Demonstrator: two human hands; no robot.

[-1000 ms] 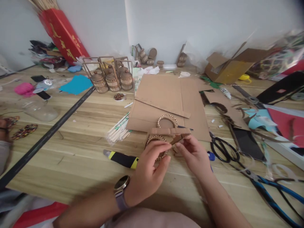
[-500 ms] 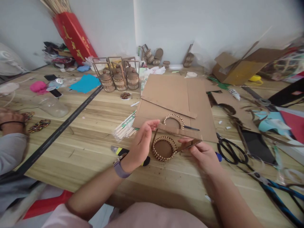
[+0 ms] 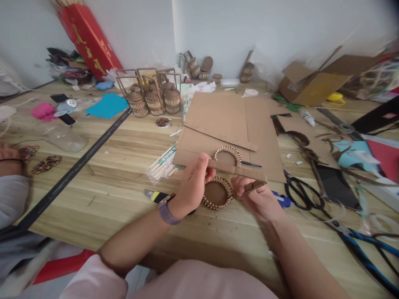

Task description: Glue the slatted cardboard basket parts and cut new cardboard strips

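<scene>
A narrow brown cardboard strip, bent at its ends, spans between my two hands above the table. My left hand is closed around its left end, thumb up. My right hand grips the folded right end between thumb and fingers. Below the strip, on the table, sits a small round container with a brown base and a wall of pale and dark upright sticks. Just beyond the strip, a similar round container rests on the large cardboard sheet, partly hidden by the strip.
Black-handled scissors and large blue-handled shears lie at the right. A utility knife is by my left wrist, bagged sticks beyond it. Three handled baskets stand behind. Another person's arm rests far left.
My left hand's fingers have gone from stretched out beside the strip to closed around its left end. My right hand's fingers have curled more tightly at the folded right end.
</scene>
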